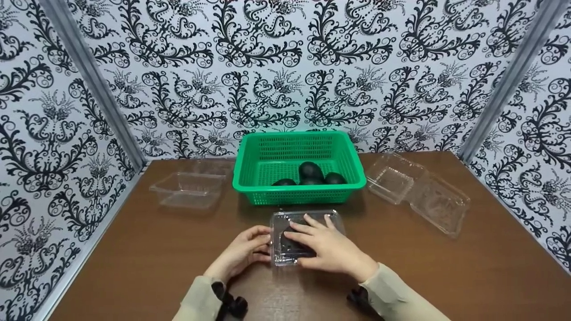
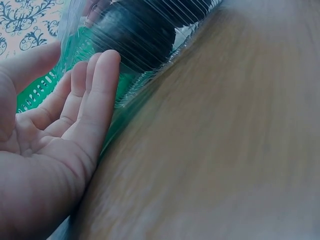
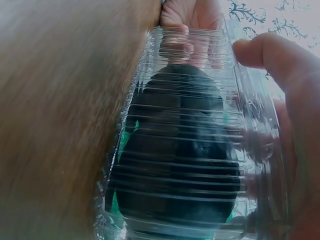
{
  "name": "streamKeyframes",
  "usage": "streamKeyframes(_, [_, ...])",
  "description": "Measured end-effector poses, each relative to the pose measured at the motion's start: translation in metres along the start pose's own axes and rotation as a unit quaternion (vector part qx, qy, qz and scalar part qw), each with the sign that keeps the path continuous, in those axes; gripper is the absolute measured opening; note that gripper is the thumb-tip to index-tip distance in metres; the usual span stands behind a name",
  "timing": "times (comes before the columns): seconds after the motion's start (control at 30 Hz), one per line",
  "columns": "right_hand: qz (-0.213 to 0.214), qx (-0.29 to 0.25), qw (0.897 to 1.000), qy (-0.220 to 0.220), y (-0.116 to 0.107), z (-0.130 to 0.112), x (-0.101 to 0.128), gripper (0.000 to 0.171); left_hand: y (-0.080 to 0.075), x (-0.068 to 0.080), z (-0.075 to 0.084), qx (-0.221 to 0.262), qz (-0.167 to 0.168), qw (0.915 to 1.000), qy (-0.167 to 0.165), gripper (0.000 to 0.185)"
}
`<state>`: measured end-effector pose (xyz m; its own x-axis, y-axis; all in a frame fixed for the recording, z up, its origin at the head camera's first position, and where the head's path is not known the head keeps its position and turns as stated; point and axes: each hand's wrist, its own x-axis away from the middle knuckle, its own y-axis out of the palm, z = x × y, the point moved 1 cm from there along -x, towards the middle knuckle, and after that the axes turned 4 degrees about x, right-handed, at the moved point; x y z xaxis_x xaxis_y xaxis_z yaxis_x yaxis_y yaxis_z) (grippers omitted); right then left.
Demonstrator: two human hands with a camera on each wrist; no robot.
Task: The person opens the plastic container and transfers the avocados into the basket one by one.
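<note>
A clear plastic clamshell box with a lid over it stands on the table in front of the basket. Inside lie dark, smooth, egg-shaped things that look like avocados. My right hand rests on top of the lid with its fingers spread. At the box's left side is my left hand, its fingertips touching or very close to the wall. In the left wrist view its fingers are nearly straight, and the thumb stands apart from them.
Behind the box a green plastic basket holds several more dark egg-shaped things. An open clear clamshell lies at the right, another clear container at the left. Patterned walls enclose the brown table.
</note>
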<state>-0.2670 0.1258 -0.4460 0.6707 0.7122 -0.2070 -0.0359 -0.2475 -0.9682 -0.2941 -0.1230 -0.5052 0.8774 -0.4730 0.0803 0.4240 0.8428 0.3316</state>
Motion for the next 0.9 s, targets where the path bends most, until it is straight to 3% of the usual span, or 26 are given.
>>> streamKeyframes(0.5, [0.014,0.039,0.999,0.0,0.0045,-0.003,0.0002,0.046,0.0005,0.0005,0.0013,0.001,-0.015,0.9999,0.003,0.031])
streamKeyframes(0.9, [0.009,0.054,0.998,-0.009,0.0023,-0.0027,-0.0023,0.043,-0.0012,0.0014,0.0011,0.006,-0.004,1.0,0.003,0.032])
